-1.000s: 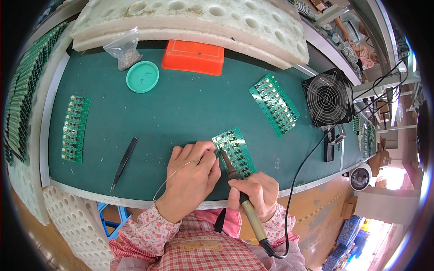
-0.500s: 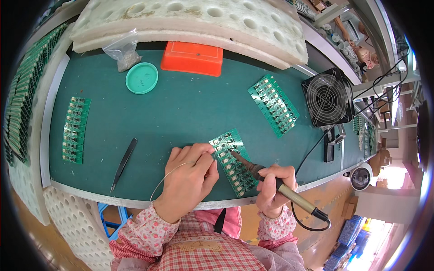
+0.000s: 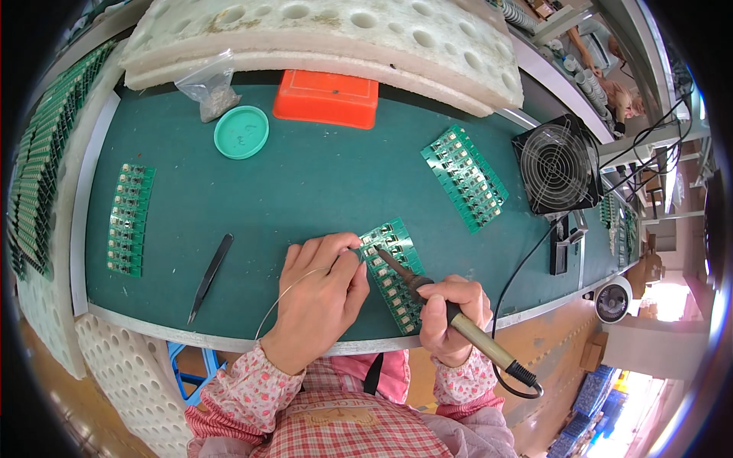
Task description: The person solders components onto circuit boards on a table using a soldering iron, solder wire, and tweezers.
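Observation:
A soldering iron is gripped in my right hand, its dark tip resting on or just over the upper left part of a green circuit board panel. My left hand is closed around a thin solder wire, which loops back over the hand. Its fingertips are at the panel's upper left edge, close to the iron's tip. The panel lies aslant on the green mat in front of me, bearing rows of small white and black parts. Black tweezers lie left of my left hand.
Similar panels lie at left and at back right. A black fan stands right, beside a black iron stand. Behind are a green lid, red box, plastic bag and white foam block. A person's arm shows upper right.
My right hand and the soldering iron have shifted left, moving the tip toward the panel's left edge. My left hand stays nearly in place with the solder wire.

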A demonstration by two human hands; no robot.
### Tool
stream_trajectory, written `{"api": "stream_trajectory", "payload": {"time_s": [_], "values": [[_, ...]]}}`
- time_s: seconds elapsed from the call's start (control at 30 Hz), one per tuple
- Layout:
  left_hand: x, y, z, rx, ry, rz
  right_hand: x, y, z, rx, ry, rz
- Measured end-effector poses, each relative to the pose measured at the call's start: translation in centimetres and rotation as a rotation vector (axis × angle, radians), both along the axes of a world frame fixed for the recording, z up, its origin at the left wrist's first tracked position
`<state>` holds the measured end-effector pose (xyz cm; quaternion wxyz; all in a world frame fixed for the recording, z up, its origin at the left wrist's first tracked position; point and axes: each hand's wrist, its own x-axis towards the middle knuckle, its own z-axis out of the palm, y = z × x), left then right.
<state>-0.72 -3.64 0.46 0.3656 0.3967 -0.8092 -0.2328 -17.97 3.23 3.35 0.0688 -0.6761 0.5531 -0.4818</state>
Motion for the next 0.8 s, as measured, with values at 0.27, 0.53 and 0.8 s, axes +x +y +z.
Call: {"api": "stream_trajectory", "payload": {"time_s": [0.27,0.53,0.8], "values": [[0.0,-0.1,-0.2,0.006,-0.033,-0.007,0.4,-0.9,-0.2,-0.034,0.091,0.06],[0.0,-0.1,0.0,0.017,-0.049,-0.012,0.9,-1.0,-0.3,-0.047,0.163,0.059],[0.0,0.0,-0.1,0.048,-0.007,-0.021,1.6,-1.1,0.3,-0.072,0.309,0.11]]}}
